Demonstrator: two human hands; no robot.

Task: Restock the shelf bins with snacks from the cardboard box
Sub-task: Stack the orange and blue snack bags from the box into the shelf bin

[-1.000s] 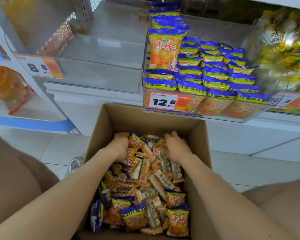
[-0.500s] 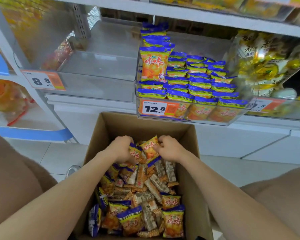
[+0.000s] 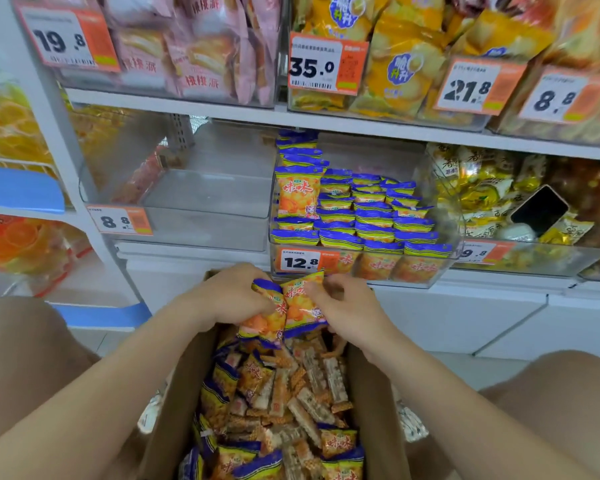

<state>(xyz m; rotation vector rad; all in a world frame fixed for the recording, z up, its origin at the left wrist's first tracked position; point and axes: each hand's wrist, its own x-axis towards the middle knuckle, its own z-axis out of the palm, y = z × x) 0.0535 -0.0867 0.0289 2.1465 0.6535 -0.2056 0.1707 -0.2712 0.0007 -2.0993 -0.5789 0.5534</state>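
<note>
Snack packets (image 3: 284,311) gripped between left hand (image 3: 229,297) and right hand (image 3: 343,306), above cardboard box (image 3: 371,393).

Floor: pale glossy tiles (image 3: 465,370) along the foot of the shelving.
Shelving: white metal shelf board (image 3: 326,123) running across, meeting a white upright post (image 3: 59,161) at its left end.
Base: white panelled plinth (image 3: 447,317) under the lower shelf's front edge.
Left side: rounded blue plastic shelf edge (image 3: 18,190) on a neighbouring rack.
Light: bright and even.
</note>
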